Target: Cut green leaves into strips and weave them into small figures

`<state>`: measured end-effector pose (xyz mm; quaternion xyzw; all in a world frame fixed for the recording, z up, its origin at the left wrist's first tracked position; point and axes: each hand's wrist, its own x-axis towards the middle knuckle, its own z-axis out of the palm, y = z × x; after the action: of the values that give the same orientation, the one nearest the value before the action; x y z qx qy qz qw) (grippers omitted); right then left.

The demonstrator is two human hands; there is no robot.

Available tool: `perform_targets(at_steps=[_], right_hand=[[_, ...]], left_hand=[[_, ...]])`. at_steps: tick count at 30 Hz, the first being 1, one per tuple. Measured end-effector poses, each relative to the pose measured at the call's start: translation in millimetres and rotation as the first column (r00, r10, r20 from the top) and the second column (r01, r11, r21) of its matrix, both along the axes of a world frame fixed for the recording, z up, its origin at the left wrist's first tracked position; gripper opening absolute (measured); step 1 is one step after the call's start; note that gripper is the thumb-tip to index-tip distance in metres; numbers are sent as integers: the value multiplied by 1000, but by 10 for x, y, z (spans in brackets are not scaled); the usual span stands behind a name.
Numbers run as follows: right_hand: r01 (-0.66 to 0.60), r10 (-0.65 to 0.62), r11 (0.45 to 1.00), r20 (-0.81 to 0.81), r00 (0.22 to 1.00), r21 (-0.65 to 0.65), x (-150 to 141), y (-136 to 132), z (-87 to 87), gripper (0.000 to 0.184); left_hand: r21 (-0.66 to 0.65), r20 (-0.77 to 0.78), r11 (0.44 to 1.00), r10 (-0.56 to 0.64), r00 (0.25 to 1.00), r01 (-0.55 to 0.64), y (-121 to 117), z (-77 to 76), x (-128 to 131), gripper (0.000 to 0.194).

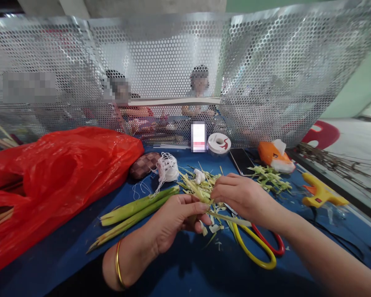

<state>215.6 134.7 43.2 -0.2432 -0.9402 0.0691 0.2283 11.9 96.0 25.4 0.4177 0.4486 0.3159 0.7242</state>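
Over the blue table, the thumb and fingers of my left hand (173, 218) pinch a pale green plant strip (230, 218). My right hand (243, 196) has its fingers closed on the same plant piece close to my left fingertips; its thumb side is partly hidden. Part of the strip sticks out to the right below my right hand. Scissors with one yellow and one red handle (239, 243) lie beneath, their blades mostly covered. Behind my hands is a heap of shredded plant scraps (190, 183). Trimmed green stalks (136, 207) rest to the left of my left hand.
A red plastic bag (80, 165) fills the left side. White string (167, 167), a checked pouch (144, 165), a ribbon spool (219, 144) and a phone (241, 161) lie behind. Tissues (273, 156) and a yellow glue gun (320, 194) sit right. People sit beyond the perforated screen (170, 53).
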Motion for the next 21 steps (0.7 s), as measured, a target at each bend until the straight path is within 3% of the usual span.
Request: perform_targets(at_steps=[4,8,11,14,16,18,20,21], right_hand=[[12,-10,995,-24,1000,96,9,21,-12,30],[107,-97,970,-56,994,217,-35,51,-92,30],[177,-153,953,-114,982,247,-68,30,-97,29],[316,-229,912,-315,921,263,-99,-94,-25,22],[393,-268,892,-438,858,225,-141,-217,12,14],[376,-301,921,-430,851,99,-210,-331,-5,10],[288,-317,948,-314,895,-138,-304,-400,-88,9],[256,-330,930,-289,899,-265,-354,-415,-148,7]], left_hand=[[-17,23,999,-38,999,39,17,-3,-16,19],[-50,27,998,-31,999,32,43,-3,-27,17],[-78,85,996,45,995,-39,43,0,-14,17],[-67,189,988,151,970,-141,31,19,-3,21],[-27,258,984,175,950,-174,27,41,-5,18],[30,313,982,167,935,-185,27,62,-13,16],[91,333,976,157,930,-198,26,77,-16,19],[117,334,972,155,930,-204,23,81,-12,20]])
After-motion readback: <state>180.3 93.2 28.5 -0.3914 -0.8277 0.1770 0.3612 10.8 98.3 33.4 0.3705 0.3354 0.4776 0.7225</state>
